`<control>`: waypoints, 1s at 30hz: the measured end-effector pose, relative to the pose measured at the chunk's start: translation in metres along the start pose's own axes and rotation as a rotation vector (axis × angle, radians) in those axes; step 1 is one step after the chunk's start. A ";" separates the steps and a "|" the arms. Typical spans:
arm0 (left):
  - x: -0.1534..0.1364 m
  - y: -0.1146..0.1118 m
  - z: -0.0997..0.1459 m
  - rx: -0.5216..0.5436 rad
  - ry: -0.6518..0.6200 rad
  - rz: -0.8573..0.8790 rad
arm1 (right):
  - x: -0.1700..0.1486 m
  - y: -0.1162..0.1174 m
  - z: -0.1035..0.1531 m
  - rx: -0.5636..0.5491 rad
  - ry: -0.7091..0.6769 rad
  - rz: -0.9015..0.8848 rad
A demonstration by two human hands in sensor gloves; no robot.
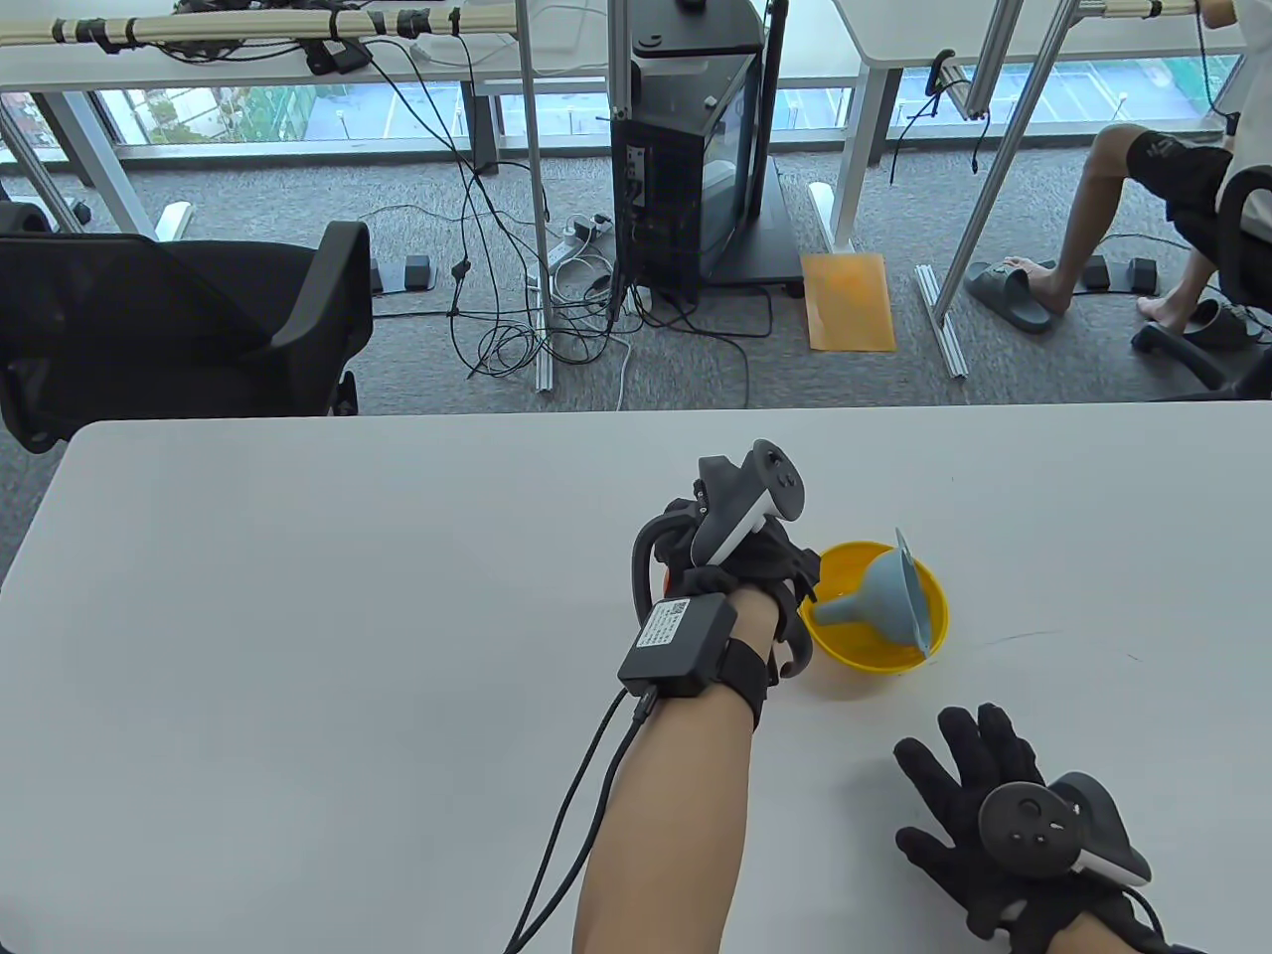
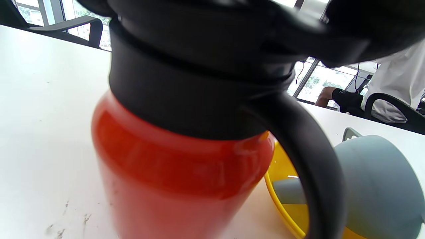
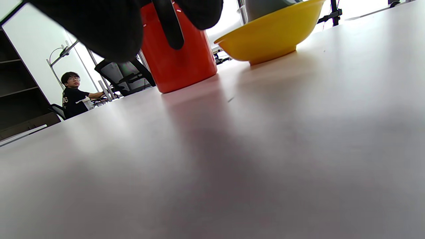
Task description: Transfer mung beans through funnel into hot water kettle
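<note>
A red kettle (image 2: 179, 179) with a black top and black handle (image 2: 318, 179) stands on the white table; it also shows in the right wrist view (image 3: 179, 56). In the table view my left hand (image 1: 740, 556) covers its top and hides most of it. Whether it grips the lid I cannot tell. Right beside the kettle stands a yellow bowl (image 1: 924, 606) with a grey-blue funnel (image 1: 884, 596) lying in it on its side. No beans are visible. My right hand (image 1: 979, 785) rests flat on the table, fingers spread, nearer the front than the bowl.
The white table (image 1: 348, 616) stretches wide to the left. Beyond its far edge are a black office chair (image 1: 179, 318), cables, a black cabinet (image 1: 686, 169) and a seated person (image 1: 1173, 199).
</note>
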State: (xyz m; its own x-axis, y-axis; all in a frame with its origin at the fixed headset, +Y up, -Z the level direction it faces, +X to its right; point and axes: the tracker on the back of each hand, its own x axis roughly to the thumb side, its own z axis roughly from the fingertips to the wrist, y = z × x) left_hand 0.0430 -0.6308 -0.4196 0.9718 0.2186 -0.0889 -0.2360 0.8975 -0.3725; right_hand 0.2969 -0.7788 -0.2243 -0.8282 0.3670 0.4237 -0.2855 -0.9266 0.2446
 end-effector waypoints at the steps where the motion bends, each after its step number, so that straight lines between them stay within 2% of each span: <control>1: -0.001 -0.002 0.000 0.001 0.006 -0.001 | 0.000 0.000 0.000 0.003 0.000 -0.002; 10: 0.002 -0.007 0.001 0.022 -0.006 -0.067 | -0.001 0.000 -0.002 0.020 -0.005 -0.030; 22: 0.001 -0.018 0.000 0.006 0.024 -0.055 | -0.003 0.002 -0.003 0.051 0.002 -0.066; 25: -0.004 -0.022 0.002 -0.036 0.025 -0.024 | -0.003 0.002 -0.003 0.047 0.004 -0.064; 30: -0.024 -0.019 0.018 -0.010 -0.051 0.007 | -0.003 0.002 -0.003 0.040 0.005 -0.057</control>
State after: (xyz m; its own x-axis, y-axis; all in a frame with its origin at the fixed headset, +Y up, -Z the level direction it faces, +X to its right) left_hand 0.0244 -0.6460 -0.3939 0.9686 0.2446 -0.0446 -0.2428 0.8919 -0.3815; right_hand 0.2975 -0.7817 -0.2280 -0.8133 0.4190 0.4038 -0.3133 -0.9000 0.3030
